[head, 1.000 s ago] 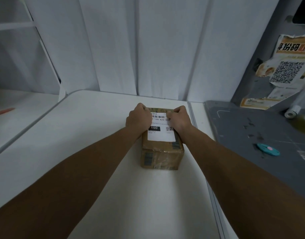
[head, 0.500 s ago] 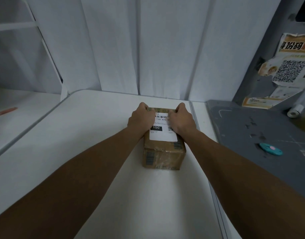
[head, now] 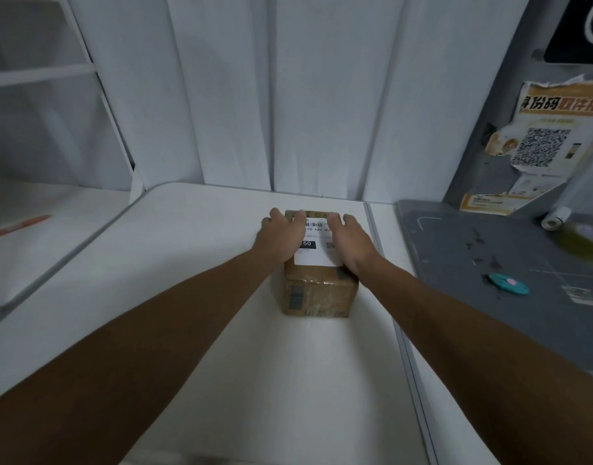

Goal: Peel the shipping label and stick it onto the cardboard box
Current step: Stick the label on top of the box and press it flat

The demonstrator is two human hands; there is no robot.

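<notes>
A small brown cardboard box (head: 318, 293) stands on the white table (head: 174, 263), a little right of centre. A white shipping label (head: 313, 253) with a barcode and a black "150" patch lies flat on the box's top. My left hand (head: 280, 234) rests palm down on the label's left side, fingers stretched to the box's far edge. My right hand (head: 350, 241) lies flat over the label's right side in the same way. Both hands cover the label's side edges.
A grey mat (head: 489, 263) lies to the right with a teal disc-shaped tool (head: 508, 283) on it and a small paper roll (head: 555, 218) at the back. A QR-code poster (head: 543, 142) hangs on the right wall. White shelving (head: 36, 75) stands at the left.
Both hands have gone from curled fists on the label's upper corners to flat, spread palms pressing on the label. The box has not moved.
</notes>
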